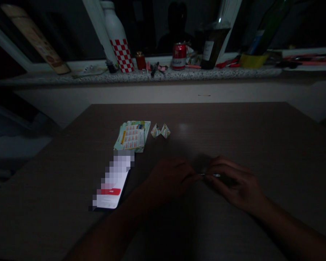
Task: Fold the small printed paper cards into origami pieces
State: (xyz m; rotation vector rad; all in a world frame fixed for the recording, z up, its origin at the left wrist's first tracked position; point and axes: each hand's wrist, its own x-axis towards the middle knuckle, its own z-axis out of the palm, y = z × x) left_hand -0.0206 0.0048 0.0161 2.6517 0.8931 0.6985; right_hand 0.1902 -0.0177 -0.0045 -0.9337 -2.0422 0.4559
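In dim light, my left hand (172, 179) and my right hand (236, 185) meet low over the table. Between their fingertips is a small thin pale piece (216, 175), seen nearly edge-on; its kind is too dark and small to make out. Both hands are closed in a pinch on it. Beyond my left hand stand two small folded paper shapes (165, 131), pointed and side by side. To their left lies a stack of printed paper sheets (134, 137), pale green with rows of red print. A phone (112, 185) with a lit, partly blurred screen rests left of my left hand.
The brown table (247, 127) reaches to the wall under a window. Along the speckled sill (95, 75) stand a checkered bottle (122, 50), a red can (179, 57), a dark bottle (209, 50), a tall tube (36, 40) and a yellow holder (253, 61).
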